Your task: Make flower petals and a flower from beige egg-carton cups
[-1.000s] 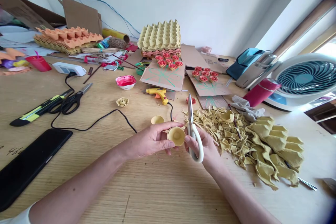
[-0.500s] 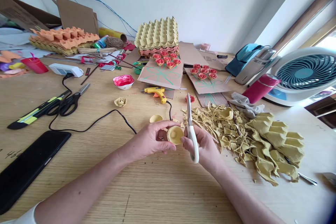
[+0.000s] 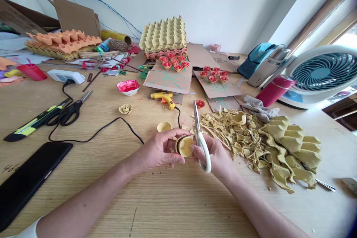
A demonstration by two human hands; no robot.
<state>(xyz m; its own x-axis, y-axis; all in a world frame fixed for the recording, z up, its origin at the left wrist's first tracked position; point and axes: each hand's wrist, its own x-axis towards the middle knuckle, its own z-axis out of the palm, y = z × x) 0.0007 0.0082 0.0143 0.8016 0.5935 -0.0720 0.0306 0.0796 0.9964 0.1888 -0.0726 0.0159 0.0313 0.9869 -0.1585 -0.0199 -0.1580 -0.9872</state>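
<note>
My left hand (image 3: 158,150) is closed round a small yellow egg-carton cup (image 3: 184,145), its hollow turned toward me. My right hand (image 3: 216,156) grips white-handled scissors (image 3: 200,139), blades pointing up and away, and its fingertips touch the cup's right rim. Both hands hover just above the wooden table (image 3: 167,200). Another cut yellow cup (image 3: 163,126) lies on the table just beyond my left hand.
A heap of yellow carton scraps (image 3: 262,145) lies to the right. Beyond are a yellow glue gun (image 3: 165,98) with its black cord, a pink paint bowl (image 3: 128,87), black scissors (image 3: 69,109), a phone (image 3: 25,178), stacked egg trays (image 3: 164,37), cardboard with red roses (image 3: 173,76) and a fan (image 3: 320,76).
The cup has turned in my left hand, showing more of its side. The scissors and both hands have shifted slightly left; the view has drifted a little.
</note>
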